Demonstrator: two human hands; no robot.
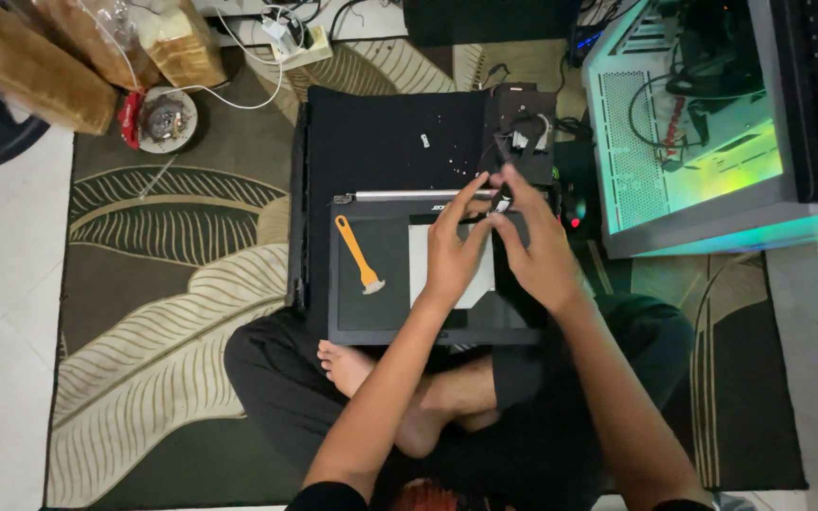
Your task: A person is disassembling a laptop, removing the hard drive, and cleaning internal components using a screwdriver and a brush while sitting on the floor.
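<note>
Leaf-patterned rug (172, 312) on tile; bread bags (97, 47) far left, orange scraper (359, 254) lying on the laptop (381, 312), left hand (453, 251) and right hand (534, 246) together pinching a small part (502, 202), lit computer case (684, 132) right.

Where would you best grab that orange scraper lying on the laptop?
Grip the orange scraper by its long thin handle, coming from above. It lies flat on the laptop, handle free and pointing up-left, the wide blade at the lower right. Nothing crowds it.
</note>
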